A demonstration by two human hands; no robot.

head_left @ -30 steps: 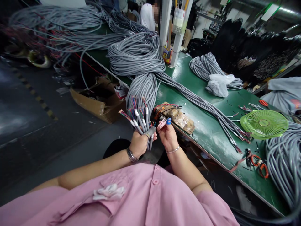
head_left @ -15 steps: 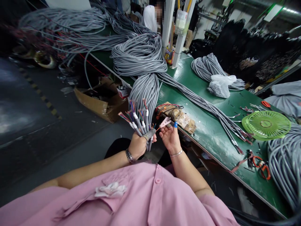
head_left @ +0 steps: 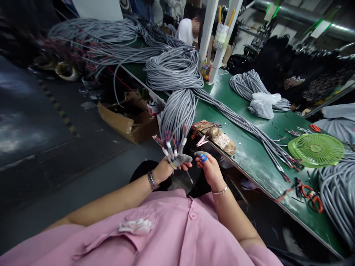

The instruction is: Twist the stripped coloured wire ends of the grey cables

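My left hand (head_left: 173, 165) is wrapped round a bundle of grey cables (head_left: 180, 146). Their stripped ends, with white bands and thin coloured wires, stick up above the fist. A grey cover sits on the left thumb, and one thin cable end (head_left: 190, 178) hangs below the fingers. Just right of it, my right hand (head_left: 209, 166) is closed in a pinch, blue tape round its thumb. A grey tip shows at its fingers; what the pinch holds, if anything, I cannot make out. A pink clip (head_left: 202, 140) is above the right hand, by a taped block (head_left: 222, 140) at the table edge.
Large grey cable coils (head_left: 174, 70) lie on the green table (head_left: 249, 155). To the right are a green fan (head_left: 316, 149), orange-handled scissors (head_left: 316, 201) and a plastic bag (head_left: 263, 105). A cardboard box (head_left: 124, 122) stands on the floor. Another person (head_left: 184, 31) is behind the post.
My right hand has gone from open fingers, palm up near the pink clip, to a closed pinch beside the left hand. The left still grips the cables, and the view has shifted slightly.
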